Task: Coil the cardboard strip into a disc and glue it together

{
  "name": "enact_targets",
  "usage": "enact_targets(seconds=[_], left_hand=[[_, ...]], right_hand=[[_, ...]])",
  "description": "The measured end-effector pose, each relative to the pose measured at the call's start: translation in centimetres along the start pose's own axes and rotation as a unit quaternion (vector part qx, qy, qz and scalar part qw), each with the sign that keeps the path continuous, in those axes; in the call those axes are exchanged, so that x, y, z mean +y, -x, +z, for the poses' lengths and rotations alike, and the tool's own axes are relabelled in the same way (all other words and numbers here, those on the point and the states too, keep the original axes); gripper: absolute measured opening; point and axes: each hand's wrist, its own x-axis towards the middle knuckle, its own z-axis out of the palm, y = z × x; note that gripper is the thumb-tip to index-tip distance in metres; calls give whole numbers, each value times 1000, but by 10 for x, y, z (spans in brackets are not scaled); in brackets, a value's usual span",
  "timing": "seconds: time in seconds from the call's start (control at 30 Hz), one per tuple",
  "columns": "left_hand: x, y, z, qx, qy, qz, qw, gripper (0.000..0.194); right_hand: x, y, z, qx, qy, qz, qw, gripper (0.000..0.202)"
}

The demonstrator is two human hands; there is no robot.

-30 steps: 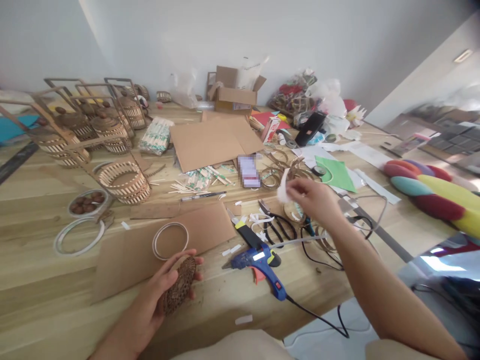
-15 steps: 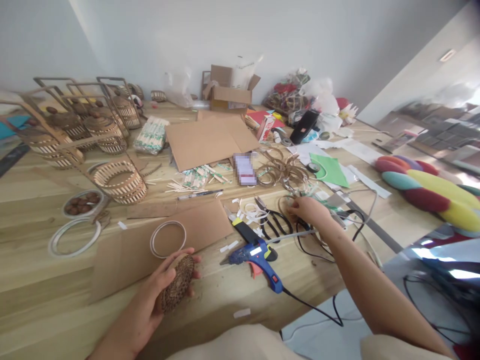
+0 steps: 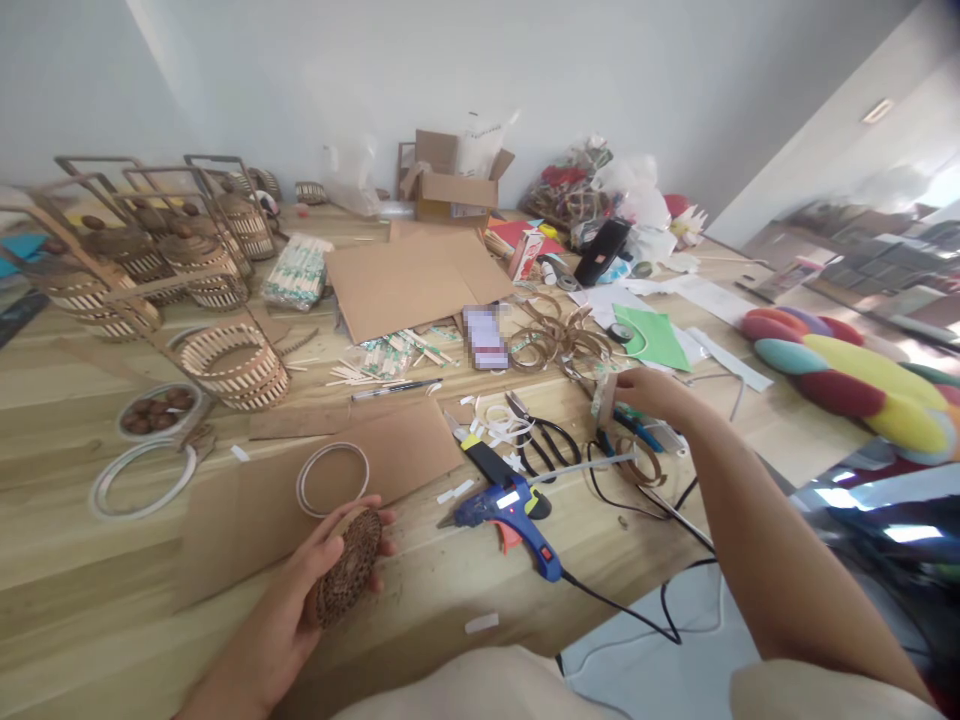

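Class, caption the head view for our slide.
Left hand cradles a woven disc near a blue hot-glue gun; right hand holds what may be a tape roll.

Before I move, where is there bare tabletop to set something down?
Bare wood shows between the woven disc and glue gun, and below-left of the near cardboard. Crowding: brown coils and a black-handled tool near the right hand.
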Motion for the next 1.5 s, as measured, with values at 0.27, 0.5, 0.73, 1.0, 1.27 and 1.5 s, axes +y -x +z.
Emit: enact_targets(seconds=[0.27,0.5,0.73,1.0,1.27,1.5], left_hand=[[3,1,2,2,8,-3,1000,50],[3,1,4,7,19,2,1000,50],[3,1,7,7,23,8,1000,54],[5,2,10,-4,37,17,999,51],[5,3,11,-11,34,18,999,47],[3,2,11,-9,36,25,999,47]], right_hand=[[-9,4,-11,-21,111,44,993,22],[-49,34,-43,0,105,-15,994,32],[-138,64,-4,-63,47,-195,978,26],[-154,132,18,-50,57,-194,978,32],[-142,169,55,-134,34,-129,982,16],[-141,166,38,-172,16,-153,973,25]])
